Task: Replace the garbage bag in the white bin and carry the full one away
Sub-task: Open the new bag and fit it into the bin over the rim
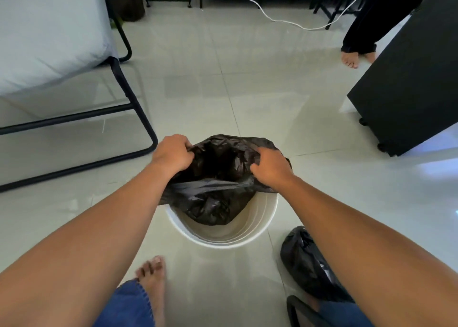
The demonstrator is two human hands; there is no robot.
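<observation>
Hands work at the mouth of a black garbage bag (218, 178) that hangs half inside the white bin (247, 230) on the tiled floor (247, 84). The left hand (172, 153) has its fingers curled over the bag's far-left edge and grips the plastic; the right hand (271, 168) grips the right edge the same way — fingers bunched into the film. The bag's mouth is spread between them, its lower part sagging into the bin while the bin's near inner wall shows bare. The full bag (304, 264), black and bulging, lies on the floor just right of the bin, partly hidden under the right forearm. A bare foot (152, 277) stands near the bin's front. A bed (49, 34) on a black metal frame lies to the left — a black cabinet (409, 91) on casters stands to the right.
</observation>
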